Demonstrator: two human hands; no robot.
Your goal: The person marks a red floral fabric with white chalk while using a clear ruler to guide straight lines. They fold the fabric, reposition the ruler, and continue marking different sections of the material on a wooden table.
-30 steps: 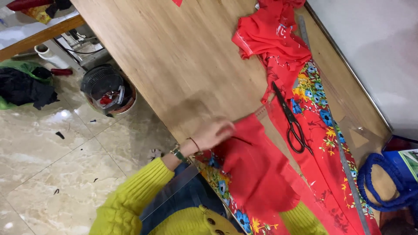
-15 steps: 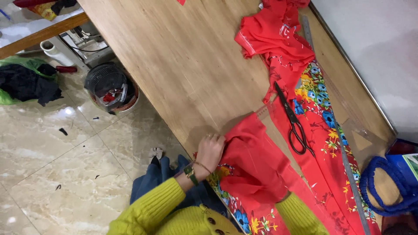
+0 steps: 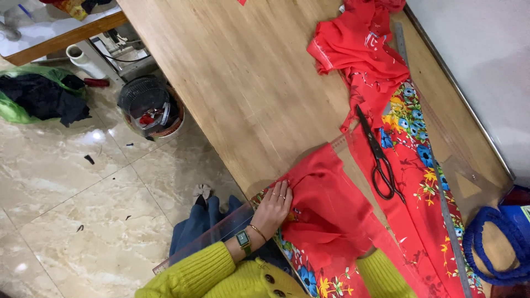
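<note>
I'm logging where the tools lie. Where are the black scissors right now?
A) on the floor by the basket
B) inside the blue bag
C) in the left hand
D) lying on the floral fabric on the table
D: the black scissors lie on the floral fabric, on the wooden table, apart from the left hand.

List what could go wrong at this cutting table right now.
The black-handled scissors lie loose on the floral red fabric; tugging that cloth could drag them off the wooden table. The plain red fabric piece under the left hand overhangs the table edge and may slip. The right hand is hidden beneath the cloth.
</note>
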